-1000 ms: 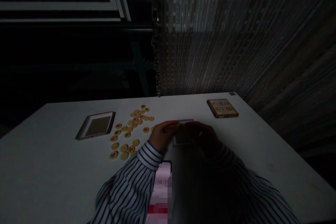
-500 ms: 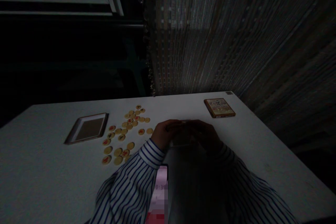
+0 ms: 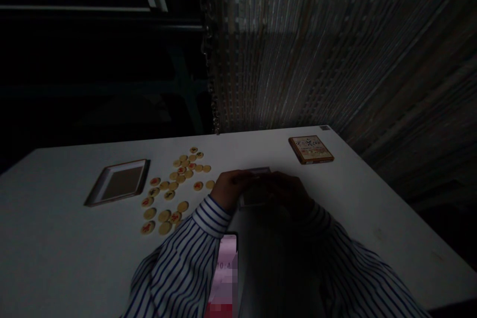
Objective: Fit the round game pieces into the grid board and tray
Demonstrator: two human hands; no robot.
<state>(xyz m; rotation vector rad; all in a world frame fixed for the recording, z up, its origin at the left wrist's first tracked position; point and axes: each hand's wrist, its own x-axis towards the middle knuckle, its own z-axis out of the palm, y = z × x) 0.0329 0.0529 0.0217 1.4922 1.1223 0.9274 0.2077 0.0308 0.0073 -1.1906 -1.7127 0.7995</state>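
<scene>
My left hand (image 3: 230, 188) and my right hand (image 3: 288, 193) meet at the middle of the white table (image 3: 67, 238), both closed on a small flat folded thing (image 3: 254, 194) with a pale top edge; it is too dark to name. The right hand lies in deep shadow. Both arms wear blue-and-white striped sleeves. Just left of my left hand lie several round tan game discs (image 3: 175, 186) with red or dark marks, scattered flat on the table.
An open shallow box tray (image 3: 117, 185) lies left of the discs. A brown printed box lid (image 3: 310, 149) sits at the far right corner. A lit phone (image 3: 224, 278) lies between my forearms. A beaded curtain (image 3: 316, 44) hangs behind the table.
My hands have stayed together on the flat thing, tilting it slightly. The view has shifted, so the discs and tray sit a little further left in the frame.
</scene>
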